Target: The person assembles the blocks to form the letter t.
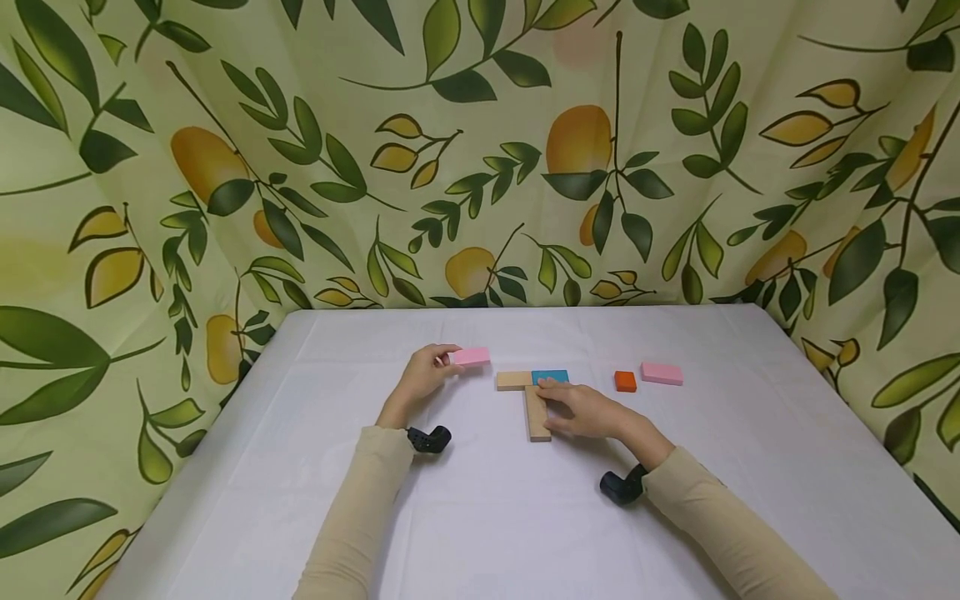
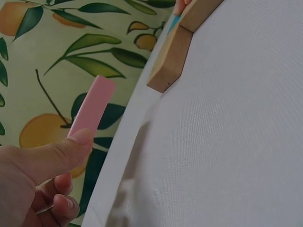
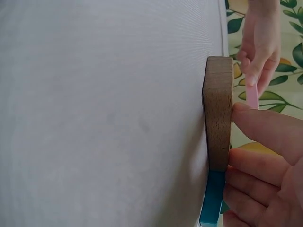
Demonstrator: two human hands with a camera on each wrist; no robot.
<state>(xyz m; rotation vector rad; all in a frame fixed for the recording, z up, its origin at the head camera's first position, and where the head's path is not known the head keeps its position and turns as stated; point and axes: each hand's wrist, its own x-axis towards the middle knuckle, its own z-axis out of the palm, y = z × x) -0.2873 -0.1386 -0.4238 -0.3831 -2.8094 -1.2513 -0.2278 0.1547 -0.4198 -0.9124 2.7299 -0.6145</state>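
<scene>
My left hand pinches a pink rectangular block between thumb and fingers. The left wrist view shows that pink block lifted off the cloth. To its right, a wooden block lies end to end with a blue block. A second wooden block extends from their junction toward the near edge, making a T shape. My right hand rests against this T, its thumb touching the second wooden block and its relaxed fingers at the blue block.
A small orange block and another pink block lie right of the T. All stand on a table with a white cloth. A curtain with leaves and fruit hangs behind. Black devices sit at both wrists.
</scene>
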